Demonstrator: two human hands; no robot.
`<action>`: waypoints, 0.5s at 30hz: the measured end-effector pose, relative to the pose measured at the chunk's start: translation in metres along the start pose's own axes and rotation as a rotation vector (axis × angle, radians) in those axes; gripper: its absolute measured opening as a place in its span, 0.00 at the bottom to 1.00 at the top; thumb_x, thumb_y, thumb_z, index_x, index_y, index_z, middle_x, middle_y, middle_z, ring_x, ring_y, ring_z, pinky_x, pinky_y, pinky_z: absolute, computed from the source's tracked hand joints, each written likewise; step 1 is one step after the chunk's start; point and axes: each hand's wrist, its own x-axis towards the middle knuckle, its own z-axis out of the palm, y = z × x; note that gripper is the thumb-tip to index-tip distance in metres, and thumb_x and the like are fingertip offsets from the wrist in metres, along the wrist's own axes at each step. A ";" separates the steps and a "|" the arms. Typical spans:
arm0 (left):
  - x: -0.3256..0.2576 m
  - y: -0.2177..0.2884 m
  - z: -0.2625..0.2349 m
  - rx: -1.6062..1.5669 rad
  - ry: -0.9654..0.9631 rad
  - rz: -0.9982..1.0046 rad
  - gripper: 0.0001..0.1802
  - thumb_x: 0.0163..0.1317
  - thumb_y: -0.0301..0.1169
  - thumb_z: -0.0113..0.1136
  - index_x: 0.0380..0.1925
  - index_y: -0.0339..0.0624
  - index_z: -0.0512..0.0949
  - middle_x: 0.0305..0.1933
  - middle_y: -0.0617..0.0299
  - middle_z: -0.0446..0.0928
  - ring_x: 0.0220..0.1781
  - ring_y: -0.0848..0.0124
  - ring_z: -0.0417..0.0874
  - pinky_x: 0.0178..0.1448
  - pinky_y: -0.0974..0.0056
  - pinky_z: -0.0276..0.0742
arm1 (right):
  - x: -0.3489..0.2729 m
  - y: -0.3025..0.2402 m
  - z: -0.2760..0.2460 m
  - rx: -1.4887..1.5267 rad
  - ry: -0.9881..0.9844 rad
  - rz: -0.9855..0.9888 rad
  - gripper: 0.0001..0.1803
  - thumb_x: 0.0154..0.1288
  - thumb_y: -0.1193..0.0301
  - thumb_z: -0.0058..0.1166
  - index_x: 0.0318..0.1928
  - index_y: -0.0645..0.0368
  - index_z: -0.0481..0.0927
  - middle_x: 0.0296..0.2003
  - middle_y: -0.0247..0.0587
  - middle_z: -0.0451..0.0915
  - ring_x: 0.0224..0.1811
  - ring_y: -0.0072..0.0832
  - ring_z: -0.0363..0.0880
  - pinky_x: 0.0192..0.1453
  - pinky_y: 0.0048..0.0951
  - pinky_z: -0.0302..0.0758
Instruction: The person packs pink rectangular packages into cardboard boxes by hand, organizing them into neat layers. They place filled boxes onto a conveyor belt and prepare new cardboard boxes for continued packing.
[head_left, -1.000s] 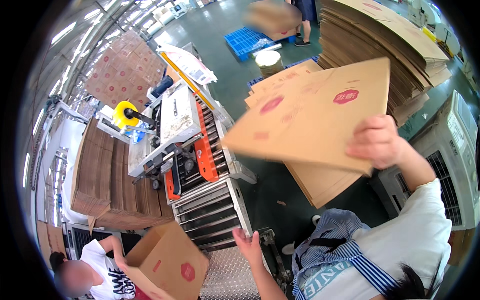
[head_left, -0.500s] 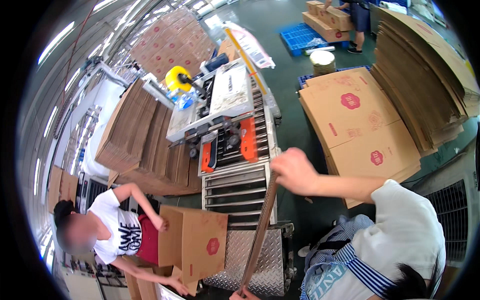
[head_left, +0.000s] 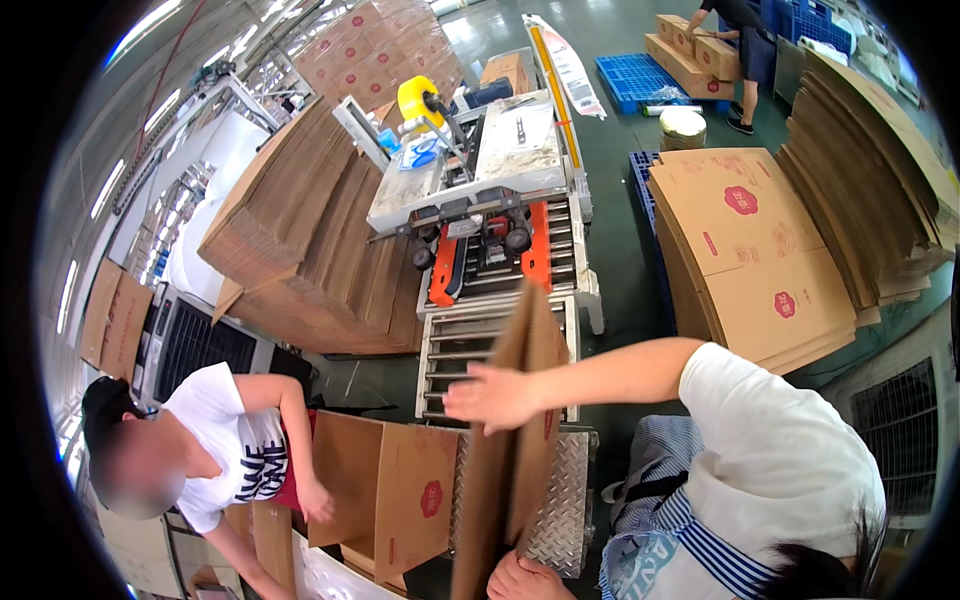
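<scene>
Flat carton stack on blue pallet.

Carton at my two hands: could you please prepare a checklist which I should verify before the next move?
1. Left hand on the carton: ok, fingers curled at its lower edge.
2. Right hand gripping it: not ok, lies open across the cardboard.
3. Carton opened out: not ok, its panels look only slightly apart.
4. Co-worker's nearer hand away from this carton: ok, it is at the open box.
5. Carton apart from that box: cannot tell, they overlap or nearly meet in this view.
</scene>
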 end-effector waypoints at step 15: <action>0.052 0.041 0.116 -0.736 -0.555 0.599 0.10 0.53 0.34 0.62 0.17 0.45 0.74 0.23 0.65 0.74 0.29 0.64 0.74 0.40 0.58 0.65 | -0.071 0.051 -0.018 0.281 -0.704 0.267 0.35 0.56 0.41 0.53 0.44 0.65 0.80 0.45 0.58 0.78 0.52 0.47 0.75 0.56 0.41 0.71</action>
